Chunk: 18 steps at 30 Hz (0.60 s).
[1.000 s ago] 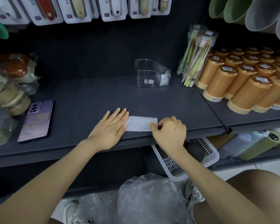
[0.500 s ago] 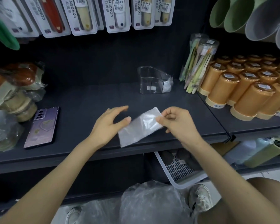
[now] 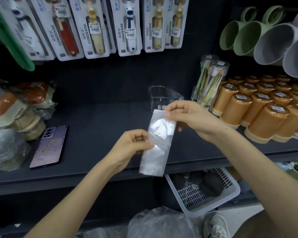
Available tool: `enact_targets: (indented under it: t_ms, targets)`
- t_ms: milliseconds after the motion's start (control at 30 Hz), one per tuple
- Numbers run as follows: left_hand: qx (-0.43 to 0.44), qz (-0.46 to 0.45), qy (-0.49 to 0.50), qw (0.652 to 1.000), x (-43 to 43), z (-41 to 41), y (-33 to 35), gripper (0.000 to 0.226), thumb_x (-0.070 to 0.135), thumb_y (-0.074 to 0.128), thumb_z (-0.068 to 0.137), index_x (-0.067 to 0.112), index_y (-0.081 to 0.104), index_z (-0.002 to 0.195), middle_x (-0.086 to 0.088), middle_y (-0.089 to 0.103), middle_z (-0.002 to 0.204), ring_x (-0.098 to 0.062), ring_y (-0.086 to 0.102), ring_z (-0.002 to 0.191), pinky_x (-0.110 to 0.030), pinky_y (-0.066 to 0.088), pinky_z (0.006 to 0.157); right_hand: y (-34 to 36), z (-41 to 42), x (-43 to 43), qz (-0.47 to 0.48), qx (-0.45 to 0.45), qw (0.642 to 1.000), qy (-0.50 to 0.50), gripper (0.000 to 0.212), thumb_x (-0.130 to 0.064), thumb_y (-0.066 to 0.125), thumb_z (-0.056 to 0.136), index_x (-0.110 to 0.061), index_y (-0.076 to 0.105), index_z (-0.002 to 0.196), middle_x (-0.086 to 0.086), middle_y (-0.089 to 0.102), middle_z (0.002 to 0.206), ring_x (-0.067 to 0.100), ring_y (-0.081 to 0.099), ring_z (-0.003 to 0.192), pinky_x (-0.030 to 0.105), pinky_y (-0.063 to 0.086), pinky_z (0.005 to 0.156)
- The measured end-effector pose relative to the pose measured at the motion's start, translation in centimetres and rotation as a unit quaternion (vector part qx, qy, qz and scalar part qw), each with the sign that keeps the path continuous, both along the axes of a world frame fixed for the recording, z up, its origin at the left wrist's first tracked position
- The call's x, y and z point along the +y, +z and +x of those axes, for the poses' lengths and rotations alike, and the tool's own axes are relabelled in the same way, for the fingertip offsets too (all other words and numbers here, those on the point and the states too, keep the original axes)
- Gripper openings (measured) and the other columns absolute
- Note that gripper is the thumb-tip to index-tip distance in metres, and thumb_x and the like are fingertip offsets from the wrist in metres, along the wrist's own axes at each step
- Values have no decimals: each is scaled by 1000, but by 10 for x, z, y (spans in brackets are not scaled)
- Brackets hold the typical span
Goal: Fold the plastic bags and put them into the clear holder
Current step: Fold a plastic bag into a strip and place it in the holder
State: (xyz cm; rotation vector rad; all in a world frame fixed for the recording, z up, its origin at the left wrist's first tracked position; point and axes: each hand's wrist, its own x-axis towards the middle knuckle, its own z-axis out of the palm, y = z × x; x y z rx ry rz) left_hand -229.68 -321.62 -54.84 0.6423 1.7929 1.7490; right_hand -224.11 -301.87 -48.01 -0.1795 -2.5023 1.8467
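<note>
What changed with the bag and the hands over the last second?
The folded plastic bag was lifted off the shelf and turned from lying flat to hanging upright. The left hand, earlier pressing flat on it, now pinches its side edge; the right hand pinches its top end. The clear holder and phone stayed put.

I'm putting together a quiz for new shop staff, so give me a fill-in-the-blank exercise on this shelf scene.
1. The right hand pinches the ____ end of the folded bag.
2. The left hand pinches the bag's ____ edge.
3. The phone lying on the shelf is ____.
4. Behind the bag stands a ____ holder.
Missing words: top; left; purple; clear.
</note>
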Motion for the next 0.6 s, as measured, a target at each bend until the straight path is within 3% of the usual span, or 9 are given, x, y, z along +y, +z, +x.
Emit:
enact_targets:
  t_ms: [100, 233, 400, 600]
  targets:
    - [-41, 36, 38, 998, -1, 5, 2, 16, -5, 62, 85, 9, 68, 80, -5, 70, 80, -14, 66, 72, -23, 54, 63, -15, 10, -9, -84, -25, 996, -23, 21, -25, 63, 90, -14, 67, 108, 5, 72, 96, 14, 65, 80, 29, 52, 68]
    - [-70, 41, 79, 994, -2, 10, 2, 13, -4, 59, 86, -3, 65, 98, -13, 70, 91, -22, 68, 82, -32, 56, 73, -48, 26, -31, -146, -90, 985, -8, 25, -25, 64, 88, -9, 70, 107, 9, 73, 97, 18, 65, 81, 30, 51, 68]
    - [-89, 29, 103, 990, -5, 17, -1, 16, -6, 60, 86, -2, 63, 102, -13, 71, 94, -26, 69, 87, -37, 58, 76, -58, 27, -47, -168, -58, 981, -79, 11, -7, 63, 88, -4, 70, 96, 11, 72, 85, 21, 65, 73, 27, 48, 58]
    - [-172, 101, 114, 973, -6, 24, -2, 24, -4, 59, 83, 7, 69, 101, -9, 73, 97, -23, 70, 87, -32, 58, 68, -59, 29, -54, -218, -20, 971, -93, 13, -1, 63, 86, -9, 67, 96, 6, 73, 86, 21, 68, 77, 36, 51, 68]
